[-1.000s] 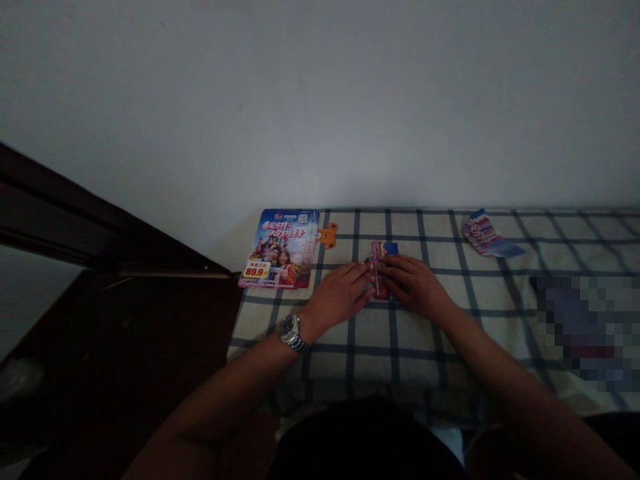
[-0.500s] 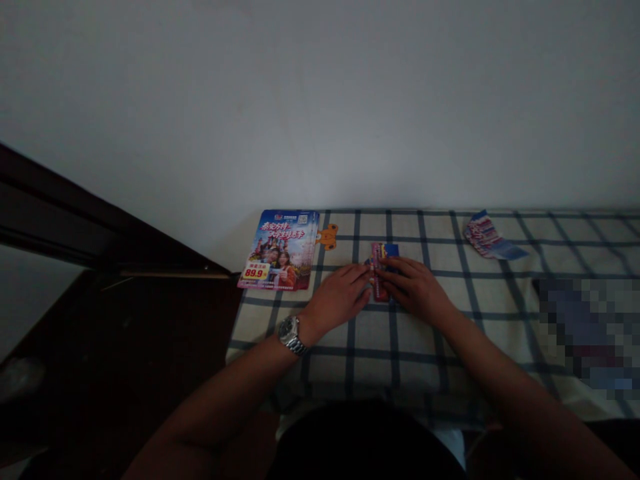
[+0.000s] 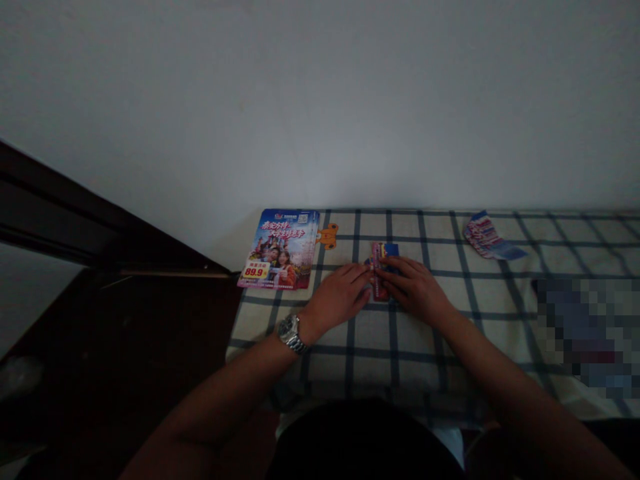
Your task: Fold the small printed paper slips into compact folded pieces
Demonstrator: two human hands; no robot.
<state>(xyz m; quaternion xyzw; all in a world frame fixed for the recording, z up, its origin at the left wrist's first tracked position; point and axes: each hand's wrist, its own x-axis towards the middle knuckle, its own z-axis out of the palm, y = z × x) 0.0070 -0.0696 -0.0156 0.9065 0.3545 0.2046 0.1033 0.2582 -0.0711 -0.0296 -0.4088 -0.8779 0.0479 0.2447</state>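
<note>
On a checked cloth (image 3: pixel 425 347) lies a small folded flyer (image 3: pixel 381 263), red and blue. My left hand (image 3: pixel 340 299), with a metal watch on the wrist, lies flat at the flyer's left edge, fingers stretched out and touching it. My right hand (image 3: pixel 413 288) rests on the flyer's right side, fingers extended and pressing it down. The lower part of the flyer is hidden under my fingers.
A stack of colourful flyers (image 3: pixel 280 249) lies at the cloth's left end, an orange bear print (image 3: pixel 327 235) beside it. A fanned pile of folded flyers (image 3: pixel 487 237) sits at the back right. Dark wooden furniture (image 3: pixel 110 320) stands left; a white wall runs behind.
Both hands have stayed on the small flyer with only slight finger shifts. Nothing else has moved.
</note>
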